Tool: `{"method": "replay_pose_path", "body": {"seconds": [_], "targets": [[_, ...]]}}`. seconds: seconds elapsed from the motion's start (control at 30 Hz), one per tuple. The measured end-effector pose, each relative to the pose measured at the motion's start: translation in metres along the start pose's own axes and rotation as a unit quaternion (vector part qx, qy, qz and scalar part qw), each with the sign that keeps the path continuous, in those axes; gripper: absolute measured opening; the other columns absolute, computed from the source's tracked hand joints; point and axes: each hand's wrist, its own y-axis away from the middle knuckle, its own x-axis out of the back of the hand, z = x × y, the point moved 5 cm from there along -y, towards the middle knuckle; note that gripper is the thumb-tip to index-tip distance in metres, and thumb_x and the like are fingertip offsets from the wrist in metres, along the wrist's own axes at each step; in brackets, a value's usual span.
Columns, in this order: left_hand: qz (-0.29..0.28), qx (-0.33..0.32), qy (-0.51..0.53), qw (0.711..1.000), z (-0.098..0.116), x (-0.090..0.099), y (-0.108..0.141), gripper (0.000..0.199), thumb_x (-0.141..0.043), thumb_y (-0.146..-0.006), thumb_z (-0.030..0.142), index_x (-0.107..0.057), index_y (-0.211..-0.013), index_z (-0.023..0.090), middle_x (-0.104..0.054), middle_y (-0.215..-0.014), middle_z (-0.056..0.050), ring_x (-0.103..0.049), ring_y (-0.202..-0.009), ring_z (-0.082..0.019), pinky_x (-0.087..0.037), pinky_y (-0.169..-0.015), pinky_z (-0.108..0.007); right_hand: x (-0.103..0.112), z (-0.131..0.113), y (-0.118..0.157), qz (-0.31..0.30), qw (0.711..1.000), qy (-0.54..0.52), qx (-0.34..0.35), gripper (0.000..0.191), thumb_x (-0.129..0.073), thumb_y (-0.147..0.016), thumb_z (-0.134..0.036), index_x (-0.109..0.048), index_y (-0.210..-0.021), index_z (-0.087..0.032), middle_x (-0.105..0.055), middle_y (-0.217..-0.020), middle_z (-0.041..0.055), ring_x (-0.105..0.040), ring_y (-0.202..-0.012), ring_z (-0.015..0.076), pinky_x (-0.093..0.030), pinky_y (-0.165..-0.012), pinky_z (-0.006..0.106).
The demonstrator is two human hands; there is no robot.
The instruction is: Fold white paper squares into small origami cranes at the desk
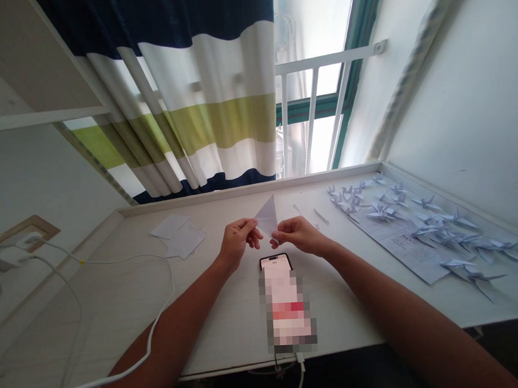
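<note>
A folded white paper (267,217), triangular in outline with its tip upward, is held above the desk between both hands. My left hand (241,240) pinches its left corner between thumb and fingers. At the lower right corner, my right hand (298,236) grips the same paper with thumb and fingertips. Just below the hands, a phone (284,293) lies on the desk with its screen lit and partly blurred, a cable at its lower end. Loose white paper sheets (183,238) lie to the left of my left hand.
Several folded paper cranes (441,232) spread over the desk's right side, some on a printed sheet (399,248). Thin paper strips (321,216) lie behind my right hand. A white cable (171,278) crosses my left forearm. Raised edging (242,192) borders the desk below a curtain (221,115).
</note>
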Motion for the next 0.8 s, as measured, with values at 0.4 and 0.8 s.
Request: {"method": "replay_pose_path", "body": {"seconds": [0.4,0.8], "targets": [[0.023,-0.005,0.014,1.0,0.0039,0.0063,-0.0036,0.031,-0.071,-0.082,0.041,-0.067,-0.069,0.013,-0.066,-0.061,-0.002,-0.055,-0.043,-0.01,-0.04,-0.046,-0.025,-0.0037,0.0075,-0.0009,-0.036,0.999,0.028,-0.028,0.044,-0.074,-0.081,-0.057,-0.068,-0.082,-0.013,-0.076,-0.081,0.009,-0.074,-0.073,0.0193,-0.058,-0.076,0.035],[0.023,-0.007,0.024,0.999,0.0044,0.0071,-0.0044,0.031,-0.072,-0.081,0.041,-0.066,-0.069,0.014,-0.066,-0.061,-0.002,-0.054,-0.043,-0.01,-0.038,-0.046,-0.025,-0.0085,0.0025,0.002,-0.05,0.998,0.031,-0.002,0.041,-0.069,-0.086,-0.056,-0.064,-0.084,-0.016,-0.074,-0.082,0.007,-0.071,-0.077,0.0186,-0.056,-0.079,0.037]]}}
